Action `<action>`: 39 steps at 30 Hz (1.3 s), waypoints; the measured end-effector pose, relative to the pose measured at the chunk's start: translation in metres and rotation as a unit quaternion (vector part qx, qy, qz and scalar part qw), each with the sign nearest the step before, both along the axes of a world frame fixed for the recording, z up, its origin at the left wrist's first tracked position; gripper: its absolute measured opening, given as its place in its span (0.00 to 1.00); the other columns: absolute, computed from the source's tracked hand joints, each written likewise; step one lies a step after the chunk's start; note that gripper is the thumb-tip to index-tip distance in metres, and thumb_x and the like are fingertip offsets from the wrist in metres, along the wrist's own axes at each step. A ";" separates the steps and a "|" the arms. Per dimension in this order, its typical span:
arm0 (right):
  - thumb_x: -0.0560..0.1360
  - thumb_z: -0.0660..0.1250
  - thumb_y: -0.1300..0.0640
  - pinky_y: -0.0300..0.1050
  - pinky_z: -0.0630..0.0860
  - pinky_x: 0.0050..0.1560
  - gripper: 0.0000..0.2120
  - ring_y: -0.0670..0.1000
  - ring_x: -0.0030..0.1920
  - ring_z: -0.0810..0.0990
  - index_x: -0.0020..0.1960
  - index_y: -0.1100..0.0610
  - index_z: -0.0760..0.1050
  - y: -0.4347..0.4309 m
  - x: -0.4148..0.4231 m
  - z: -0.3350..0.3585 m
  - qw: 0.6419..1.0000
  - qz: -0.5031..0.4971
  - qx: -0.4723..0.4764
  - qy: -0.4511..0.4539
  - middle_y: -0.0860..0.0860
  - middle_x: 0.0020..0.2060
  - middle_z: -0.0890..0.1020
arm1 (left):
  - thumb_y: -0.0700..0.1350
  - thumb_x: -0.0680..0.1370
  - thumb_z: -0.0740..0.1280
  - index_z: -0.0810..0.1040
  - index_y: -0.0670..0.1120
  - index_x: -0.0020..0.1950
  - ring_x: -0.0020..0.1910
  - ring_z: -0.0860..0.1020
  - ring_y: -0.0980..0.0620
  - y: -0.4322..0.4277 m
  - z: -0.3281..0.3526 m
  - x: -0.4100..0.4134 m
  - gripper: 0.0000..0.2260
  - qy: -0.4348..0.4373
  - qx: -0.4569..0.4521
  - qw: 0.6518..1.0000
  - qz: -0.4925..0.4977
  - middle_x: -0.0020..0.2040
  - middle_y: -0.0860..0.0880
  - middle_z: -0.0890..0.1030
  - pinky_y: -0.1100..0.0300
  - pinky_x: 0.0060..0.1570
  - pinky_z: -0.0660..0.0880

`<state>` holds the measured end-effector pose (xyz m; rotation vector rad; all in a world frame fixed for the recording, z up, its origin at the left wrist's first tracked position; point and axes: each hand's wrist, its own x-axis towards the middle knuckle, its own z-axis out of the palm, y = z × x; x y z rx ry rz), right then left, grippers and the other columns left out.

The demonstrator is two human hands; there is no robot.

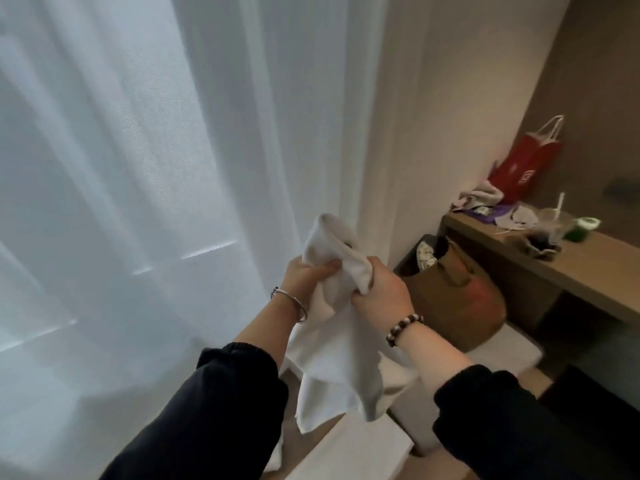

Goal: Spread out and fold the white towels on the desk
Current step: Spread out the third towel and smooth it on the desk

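Head view: left hand (306,271) and right hand (379,285) both clutch bunched white towel (332,368); should find corners, shake flat.

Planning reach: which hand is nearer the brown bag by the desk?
Right. The right hand, holding the white towel, is just left of the brown bag; the left hand is farther left, beyond the towel's bunched top.
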<state>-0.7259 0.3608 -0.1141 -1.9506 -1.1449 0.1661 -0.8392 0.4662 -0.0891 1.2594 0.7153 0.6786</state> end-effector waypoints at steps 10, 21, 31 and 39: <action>0.66 0.69 0.59 0.40 0.65 0.40 0.16 0.55 0.48 0.79 0.52 0.51 0.70 -0.151 0.210 0.048 0.994 -0.098 -0.033 -0.017 0.51 0.47 0.81 | 0.39 0.76 0.67 0.79 0.44 0.48 0.49 0.79 0.47 -0.111 0.021 0.250 0.03 0.016 0.015 0.986 -0.164 0.48 0.43 0.82 0.52 0.54 0.75; 0.68 0.66 0.58 0.46 0.67 0.34 0.14 0.59 0.43 0.77 0.49 0.53 0.65 -0.334 0.449 0.074 0.943 -0.293 -0.091 -0.132 0.54 0.43 0.79 | 0.47 0.72 0.73 0.78 0.42 0.54 0.51 0.80 0.39 -0.288 0.032 0.546 0.14 0.016 -0.055 0.956 -0.287 0.51 0.40 0.82 0.44 0.54 0.77; 0.57 0.69 0.70 0.50 0.70 0.33 0.18 0.62 0.37 0.76 0.47 0.64 0.76 -0.425 0.602 0.119 0.803 -0.408 -0.066 -0.430 0.59 0.37 0.77 | 0.49 0.72 0.72 0.79 0.41 0.54 0.51 0.81 0.43 -0.392 0.068 0.728 0.15 -0.063 -0.131 0.911 -0.386 0.52 0.41 0.83 0.46 0.54 0.77; 0.75 0.65 0.54 0.51 0.63 0.67 0.34 0.57 0.70 0.63 0.76 0.54 0.53 -0.473 0.746 0.021 0.836 -0.392 -0.348 -0.164 0.55 0.71 0.64 | 0.41 0.76 0.68 0.52 0.46 0.77 0.63 0.72 0.49 -0.403 -0.021 0.860 0.35 0.079 0.028 0.909 -0.408 0.72 0.43 0.65 0.53 0.62 0.69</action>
